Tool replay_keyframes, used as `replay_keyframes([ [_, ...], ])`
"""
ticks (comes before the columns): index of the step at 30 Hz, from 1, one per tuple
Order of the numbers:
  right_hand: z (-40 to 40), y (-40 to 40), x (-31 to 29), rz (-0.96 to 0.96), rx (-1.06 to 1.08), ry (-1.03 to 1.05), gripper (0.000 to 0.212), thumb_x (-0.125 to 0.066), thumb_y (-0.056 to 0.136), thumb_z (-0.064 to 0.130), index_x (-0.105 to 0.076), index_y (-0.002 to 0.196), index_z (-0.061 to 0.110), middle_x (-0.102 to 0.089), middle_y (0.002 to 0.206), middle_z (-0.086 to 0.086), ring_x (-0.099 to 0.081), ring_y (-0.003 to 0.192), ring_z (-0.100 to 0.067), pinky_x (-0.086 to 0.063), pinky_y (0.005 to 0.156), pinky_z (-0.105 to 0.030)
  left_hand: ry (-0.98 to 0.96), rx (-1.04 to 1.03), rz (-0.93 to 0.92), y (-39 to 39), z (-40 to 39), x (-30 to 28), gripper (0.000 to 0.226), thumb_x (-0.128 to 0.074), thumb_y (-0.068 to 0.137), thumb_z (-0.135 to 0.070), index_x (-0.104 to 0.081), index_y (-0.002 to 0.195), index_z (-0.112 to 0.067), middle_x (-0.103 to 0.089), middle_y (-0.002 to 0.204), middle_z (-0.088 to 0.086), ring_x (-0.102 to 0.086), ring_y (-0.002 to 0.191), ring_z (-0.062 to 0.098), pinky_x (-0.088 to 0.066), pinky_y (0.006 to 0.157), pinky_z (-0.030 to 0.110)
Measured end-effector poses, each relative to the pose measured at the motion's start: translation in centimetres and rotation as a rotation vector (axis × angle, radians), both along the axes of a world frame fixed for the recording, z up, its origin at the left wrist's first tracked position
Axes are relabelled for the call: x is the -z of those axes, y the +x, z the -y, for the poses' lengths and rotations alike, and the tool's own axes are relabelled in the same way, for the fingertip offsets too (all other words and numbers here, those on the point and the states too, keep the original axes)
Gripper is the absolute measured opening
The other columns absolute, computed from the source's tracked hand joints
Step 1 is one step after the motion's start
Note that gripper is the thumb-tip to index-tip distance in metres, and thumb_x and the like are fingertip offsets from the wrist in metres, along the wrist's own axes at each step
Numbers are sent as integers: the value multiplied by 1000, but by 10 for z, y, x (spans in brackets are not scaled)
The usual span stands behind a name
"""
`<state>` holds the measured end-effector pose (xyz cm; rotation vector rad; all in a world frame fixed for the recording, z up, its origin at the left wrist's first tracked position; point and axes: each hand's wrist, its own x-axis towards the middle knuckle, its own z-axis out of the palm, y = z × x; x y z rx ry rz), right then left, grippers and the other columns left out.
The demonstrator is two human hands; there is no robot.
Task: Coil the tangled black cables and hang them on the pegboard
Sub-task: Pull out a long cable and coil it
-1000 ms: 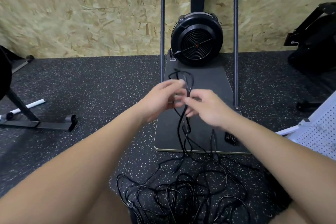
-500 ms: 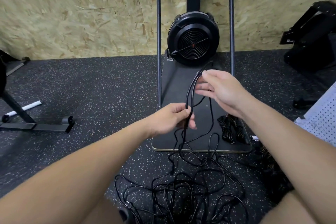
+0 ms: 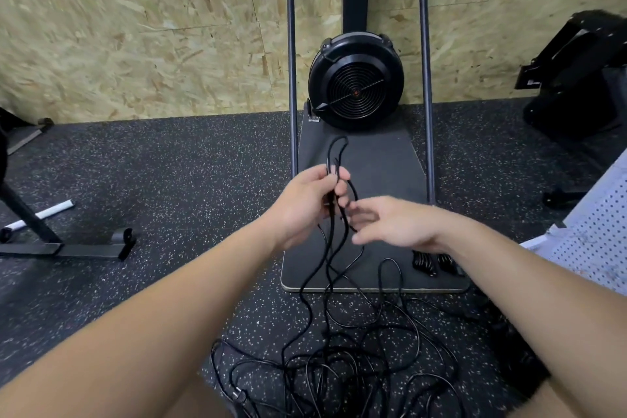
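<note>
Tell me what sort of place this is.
Probably a home or garage gym. The speckled rubber floor, the fan-wheel exercise machine standing on its base board, and the metal equipment frame at left suggest it. The wall is bare chipboard.

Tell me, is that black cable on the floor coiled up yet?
Mostly not: the cable sprawls in loose loops on the floor; only a few loops are gathered in the left hand.

- The left hand (image 3: 307, 205) is bare, with no glove, ring or watch.
- The right hand (image 3: 395, 224) is bare too.
- Both forearms are uncovered up to the frame edge, with no sleeve showing.
- Short, plain fingernails (image 3: 345, 176) show on the left hand.
</note>
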<state>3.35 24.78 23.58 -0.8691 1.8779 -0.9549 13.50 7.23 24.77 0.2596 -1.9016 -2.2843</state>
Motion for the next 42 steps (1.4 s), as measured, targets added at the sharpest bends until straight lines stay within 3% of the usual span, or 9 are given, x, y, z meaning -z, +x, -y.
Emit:
replay_keyframes([
  [4,4,20,7,-6,-136,-24,69,-77,103,18,-43,163,22,-41,168,12,-37,153,0,-31,123,-20,220,-63,-65,-5,6,-10,21,-42,116,-4,-60,125,2,-52,81,5,-55,73,20,-59,104,52],
  [15,19,41,-2,-63,-164,-153,11,-57,112,6,-62,121,7,-83,116,-6,-76,119,-22,-57,111,-55,246,-174,-37,-7,22,-8,34,-47,117,-11,-58,140,11,-61,85,7,-65,81,24,-58,109,52],
  [18,15,37,-20,-121,-91,-221,11,-56,113,7,-65,120,5,-84,107,-8,-80,109,-24,-60,105,-57,151,-79,44,-2,29,-8,50,-56,114,-36,-57,148,1,-71,110,14,-75,103,29,-57,106,49],
  [21,12,30,-39,-161,41,-375,19,-57,112,6,-67,128,8,-83,104,-15,-82,101,-32,-64,98,-57,-43,158,167,10,33,-5,61,-62,108,-51,-61,144,-2,-69,121,16,-71,103,28,-59,94,38],
  [26,4,20,-65,-193,239,-561,19,-55,113,5,-65,128,4,-81,99,-18,-81,92,-35,-68,86,-48,-309,528,281,37,32,-2,40,-63,112,-27,-61,151,-16,-69,148,3,-63,142,24,-43,124,49],
  [29,3,12,-66,-171,322,-625,19,-55,113,5,-66,128,3,-81,100,-18,-82,91,-39,-67,85,-52,-423,513,271,40,26,7,26,-59,114,-14,-67,136,-3,-76,136,5,-67,136,25,-46,122,50],
  [35,4,-4,-43,-85,378,-430,23,-66,110,23,-72,129,12,-83,116,-4,-81,107,-19,-64,100,-42,-390,222,229,29,15,12,19,-45,118,-11,-62,118,-3,-81,116,18,-80,111,26,-64,86,34],
  [39,0,-3,-14,-145,179,-104,43,-76,102,22,-68,144,17,-80,123,4,-76,115,-9,-57,113,-42,-308,-25,106,15,16,-1,25,-42,119,-11,-57,126,8,-79,95,18,-80,90,31,-66,75,35],
  [42,1,11,1,-71,-70,-37,36,-74,105,26,-71,140,22,-75,136,11,-66,132,-3,-43,124,-36,-249,-104,64,9,10,-10,28,-41,119,-11,-59,130,6,-75,92,17,-80,88,34,-68,79,42],
])
